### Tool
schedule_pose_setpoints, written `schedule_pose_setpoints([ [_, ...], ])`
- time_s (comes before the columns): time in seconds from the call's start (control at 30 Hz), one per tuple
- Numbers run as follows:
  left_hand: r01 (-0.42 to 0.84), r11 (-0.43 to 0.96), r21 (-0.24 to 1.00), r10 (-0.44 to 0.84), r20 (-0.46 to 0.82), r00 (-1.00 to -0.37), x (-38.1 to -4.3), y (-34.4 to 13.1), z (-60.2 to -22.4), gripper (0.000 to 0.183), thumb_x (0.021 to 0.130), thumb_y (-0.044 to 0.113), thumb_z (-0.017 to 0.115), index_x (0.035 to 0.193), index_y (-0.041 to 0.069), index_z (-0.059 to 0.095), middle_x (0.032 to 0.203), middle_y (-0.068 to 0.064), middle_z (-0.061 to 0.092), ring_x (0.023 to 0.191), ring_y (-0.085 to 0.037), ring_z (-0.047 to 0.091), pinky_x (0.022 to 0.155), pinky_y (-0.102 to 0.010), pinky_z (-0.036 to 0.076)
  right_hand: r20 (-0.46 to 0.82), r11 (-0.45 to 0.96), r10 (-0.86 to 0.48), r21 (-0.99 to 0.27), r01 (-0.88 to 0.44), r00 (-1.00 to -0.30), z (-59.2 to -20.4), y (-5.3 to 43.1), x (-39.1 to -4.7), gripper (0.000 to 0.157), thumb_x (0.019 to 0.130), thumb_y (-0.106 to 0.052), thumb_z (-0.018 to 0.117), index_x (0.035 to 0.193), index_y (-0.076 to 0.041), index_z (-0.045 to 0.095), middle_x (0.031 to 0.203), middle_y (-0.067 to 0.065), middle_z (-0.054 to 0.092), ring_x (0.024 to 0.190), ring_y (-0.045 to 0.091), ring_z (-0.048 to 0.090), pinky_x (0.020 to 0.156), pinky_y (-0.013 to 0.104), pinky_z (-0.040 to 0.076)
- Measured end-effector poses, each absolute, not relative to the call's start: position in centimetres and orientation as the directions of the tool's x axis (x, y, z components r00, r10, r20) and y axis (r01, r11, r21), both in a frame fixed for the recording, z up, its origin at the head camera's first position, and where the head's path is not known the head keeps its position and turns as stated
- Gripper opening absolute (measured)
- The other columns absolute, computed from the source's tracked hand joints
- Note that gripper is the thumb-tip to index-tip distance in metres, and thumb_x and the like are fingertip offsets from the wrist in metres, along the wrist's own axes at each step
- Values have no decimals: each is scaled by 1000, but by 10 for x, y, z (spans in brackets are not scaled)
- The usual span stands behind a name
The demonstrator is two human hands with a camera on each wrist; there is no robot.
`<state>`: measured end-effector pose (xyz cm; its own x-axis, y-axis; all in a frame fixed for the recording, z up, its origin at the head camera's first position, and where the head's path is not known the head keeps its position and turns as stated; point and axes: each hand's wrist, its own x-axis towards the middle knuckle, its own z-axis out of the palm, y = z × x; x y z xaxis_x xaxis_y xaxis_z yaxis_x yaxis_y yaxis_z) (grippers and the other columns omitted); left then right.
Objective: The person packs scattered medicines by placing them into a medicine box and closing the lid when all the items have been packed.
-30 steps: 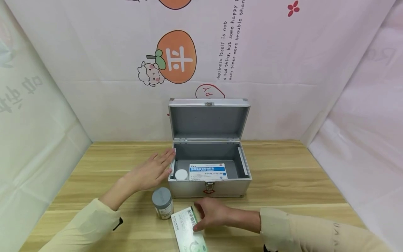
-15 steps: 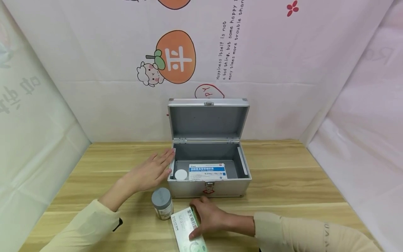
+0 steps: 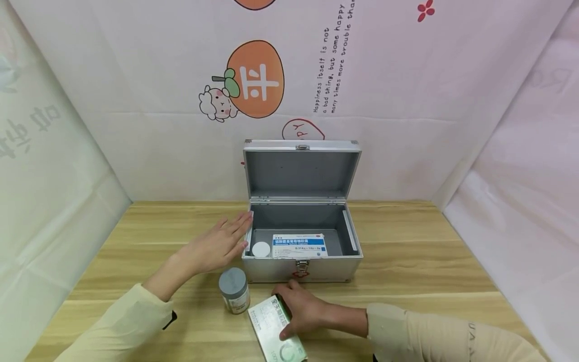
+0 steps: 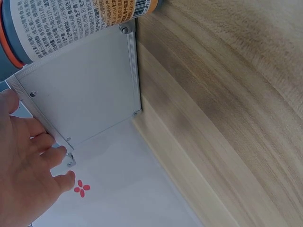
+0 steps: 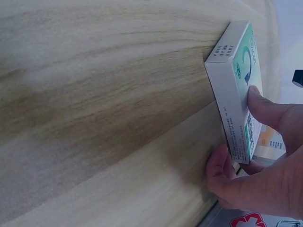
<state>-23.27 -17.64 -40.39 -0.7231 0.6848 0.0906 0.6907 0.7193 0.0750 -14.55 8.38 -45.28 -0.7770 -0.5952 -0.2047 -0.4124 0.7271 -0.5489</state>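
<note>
My left hand (image 3: 212, 247) rests with straight fingers on the left rim of an open silver first-aid case (image 3: 271, 271). Its fingertips lie along that edge in the left wrist view. In the head view, a white-and-green medicine box (image 3: 267, 329) lies tilted on the table in front of the case. My right hand (image 3: 305, 309) grips it, thumb on the printed top face and fingers curled at its far end. A jar (image 3: 233, 289) with a grey lid stands between the left hand and the medicine box.
Inside the case lie a blue-and-white medicine box (image 3: 294, 249) and a white-capped bottle (image 3: 261, 249). The case's lid (image 3: 300, 173) stands raised against the printed cloth (image 3: 384, 151) behind. Wood-grain table (image 3: 407, 251) surrounds the case.
My right hand has moved left onto the medicine box and closed round its far end. The box has turned slightly, its near end shifting right. The left hand stays on the case's rim.
</note>
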Motion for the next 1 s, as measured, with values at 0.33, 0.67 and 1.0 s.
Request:
schedule_pose_setpoints([
  [0.33,690,718,86,683,99,-723,-232,-175,-401,63,108,36,38,157,0,24,166,-16,20,152,-34,26,120,-60,26,-217,733,-602,-534,-423,-769,-449,83,-145,77,57,-19,96,122,-13,53,111,3,51,100,14,54,92,30,52],
  [0.67,694,714,97,687,94,-720,-232,-174,-400,62,107,34,40,156,-2,27,165,-17,21,152,-35,26,119,-61,26,-209,722,-616,-535,-438,-760,-445,85,-149,90,63,-19,94,138,-8,47,132,10,58,123,25,56,107,39,48],
  [1.0,691,717,96,684,96,-723,-233,-176,-403,62,107,35,40,156,-2,27,165,-17,21,152,-35,26,120,-61,26,-219,798,-538,-443,-408,-814,-450,83,-138,100,62,-52,92,136,-1,48,120,11,53,110,22,55,98,36,53],
])
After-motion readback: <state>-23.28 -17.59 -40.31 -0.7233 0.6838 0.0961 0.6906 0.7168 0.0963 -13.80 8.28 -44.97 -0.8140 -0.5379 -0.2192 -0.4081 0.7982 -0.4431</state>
